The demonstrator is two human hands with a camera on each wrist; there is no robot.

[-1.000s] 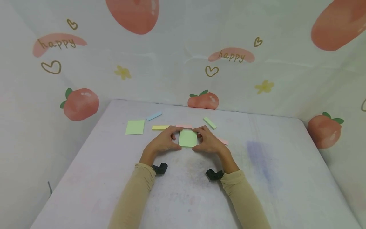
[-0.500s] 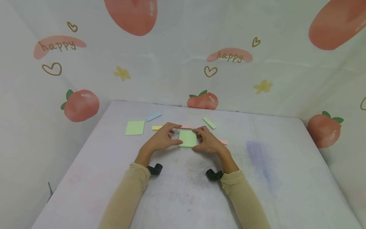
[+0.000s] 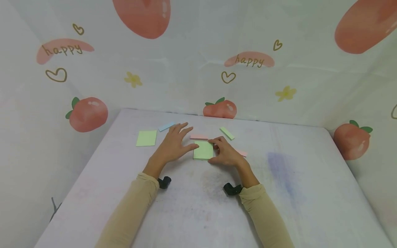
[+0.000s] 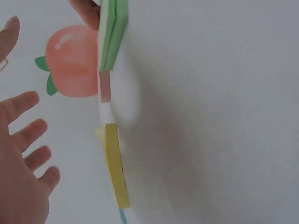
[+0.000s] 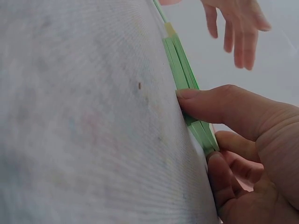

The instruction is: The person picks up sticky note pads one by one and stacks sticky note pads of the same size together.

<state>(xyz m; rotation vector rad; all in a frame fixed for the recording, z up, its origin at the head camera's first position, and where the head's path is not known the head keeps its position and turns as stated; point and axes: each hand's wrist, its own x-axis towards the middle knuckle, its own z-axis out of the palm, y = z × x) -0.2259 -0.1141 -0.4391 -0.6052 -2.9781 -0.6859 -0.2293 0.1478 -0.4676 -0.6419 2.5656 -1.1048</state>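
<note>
Green square pad [image 3: 203, 152]: on the table [image 3: 186, 213], just in front of the pink strip [image 3: 199, 137], pinched between the right hand's [image 3: 227, 152] fingers. Left hand [image 3: 172, 146]: earlier at the pad's left side, now lifted off, fingers spread.

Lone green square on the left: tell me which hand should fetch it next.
Probably the left hand: it is nearer the lone green square, its fingers are spread, and it holds nothing. The right hand is farther away and grips the green stack.
</note>
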